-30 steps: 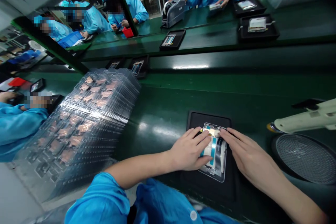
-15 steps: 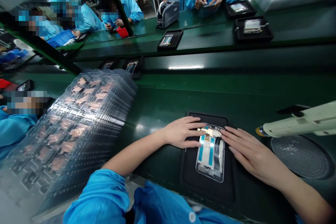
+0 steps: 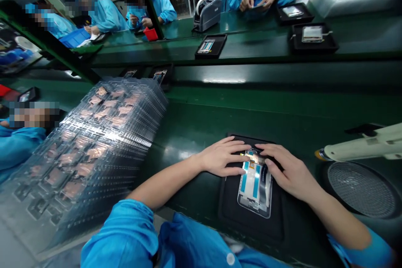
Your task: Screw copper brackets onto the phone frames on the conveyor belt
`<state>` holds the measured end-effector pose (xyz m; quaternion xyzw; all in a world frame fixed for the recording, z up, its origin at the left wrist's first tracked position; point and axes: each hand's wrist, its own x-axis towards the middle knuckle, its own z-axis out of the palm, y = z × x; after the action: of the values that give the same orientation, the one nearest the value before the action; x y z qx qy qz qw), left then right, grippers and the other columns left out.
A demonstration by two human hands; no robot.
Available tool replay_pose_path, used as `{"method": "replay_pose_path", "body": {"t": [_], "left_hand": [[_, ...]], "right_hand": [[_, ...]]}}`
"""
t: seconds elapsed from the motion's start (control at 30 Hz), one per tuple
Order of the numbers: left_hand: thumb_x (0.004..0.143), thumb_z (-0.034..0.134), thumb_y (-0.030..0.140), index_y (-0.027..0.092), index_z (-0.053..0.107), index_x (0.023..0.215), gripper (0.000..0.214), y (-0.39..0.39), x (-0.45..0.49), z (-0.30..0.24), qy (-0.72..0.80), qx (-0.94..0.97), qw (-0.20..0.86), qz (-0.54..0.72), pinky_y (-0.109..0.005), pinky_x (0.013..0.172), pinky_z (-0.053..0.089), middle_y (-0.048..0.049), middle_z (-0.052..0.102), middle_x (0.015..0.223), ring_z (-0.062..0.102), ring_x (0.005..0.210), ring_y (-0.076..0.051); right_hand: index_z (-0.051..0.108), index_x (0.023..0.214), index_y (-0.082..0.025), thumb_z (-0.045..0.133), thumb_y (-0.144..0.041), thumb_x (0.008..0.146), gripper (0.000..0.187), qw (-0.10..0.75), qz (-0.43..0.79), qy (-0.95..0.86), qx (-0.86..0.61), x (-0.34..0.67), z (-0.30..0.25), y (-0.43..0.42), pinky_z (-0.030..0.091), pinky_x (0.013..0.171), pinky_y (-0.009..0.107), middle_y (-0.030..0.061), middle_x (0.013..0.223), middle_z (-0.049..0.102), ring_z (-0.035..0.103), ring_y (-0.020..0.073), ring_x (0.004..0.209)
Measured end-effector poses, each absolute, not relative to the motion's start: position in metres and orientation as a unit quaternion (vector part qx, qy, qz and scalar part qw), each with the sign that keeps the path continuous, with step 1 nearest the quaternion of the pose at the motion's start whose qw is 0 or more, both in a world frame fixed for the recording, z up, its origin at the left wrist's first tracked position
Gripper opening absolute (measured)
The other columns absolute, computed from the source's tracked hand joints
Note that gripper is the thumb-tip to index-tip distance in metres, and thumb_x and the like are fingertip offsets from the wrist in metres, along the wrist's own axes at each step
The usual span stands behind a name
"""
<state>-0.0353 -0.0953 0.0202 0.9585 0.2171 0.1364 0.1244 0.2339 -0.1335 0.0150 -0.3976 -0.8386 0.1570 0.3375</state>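
A phone frame (image 3: 255,186) with blue strips and a copper part at its top lies in a black tray (image 3: 229,209) on the green bench in front of me. My left hand (image 3: 221,157) rests flat at the frame's upper left, fingers stretched out toward the copper part. My right hand (image 3: 287,169) lies over the frame's upper right corner, fingers extended and pressing near the top edge. Neither hand grips anything.
A tall stack of clear blister trays (image 3: 94,134) holding copper parts fills the left. A white electric screwdriver (image 3: 364,144) hangs over a round mesh grille (image 3: 361,190) at right. More black trays (image 3: 210,46) sit on the far belt, where other people in blue coats work.
My left hand slid off the frame's middle to its upper left. My right hand moved in over the top right corner of the frame.
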Motion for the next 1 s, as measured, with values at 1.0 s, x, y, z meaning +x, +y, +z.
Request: {"method": "replay_pose_path", "body": {"t": [1.0], "left_hand": [[0.103, 0.05, 0.058, 0.019, 0.054, 0.148, 0.059, -0.101, -0.017, 0.021, 0.314, 0.916, 0.172, 0.182, -0.049, 0.125, 0.032, -0.0127, 0.054, 0.152, 0.045, 0.146, -0.027]], "right_hand": [[0.053, 0.146, -0.039, 0.073, -0.014, 0.084, 0.07, 0.557, -0.172, -0.705, -0.404, 0.255, 0.055, -0.167, 0.046, 0.116, 0.057, 0.001, 0.14, 0.058, 0.054, 0.033, 0.131]]}}
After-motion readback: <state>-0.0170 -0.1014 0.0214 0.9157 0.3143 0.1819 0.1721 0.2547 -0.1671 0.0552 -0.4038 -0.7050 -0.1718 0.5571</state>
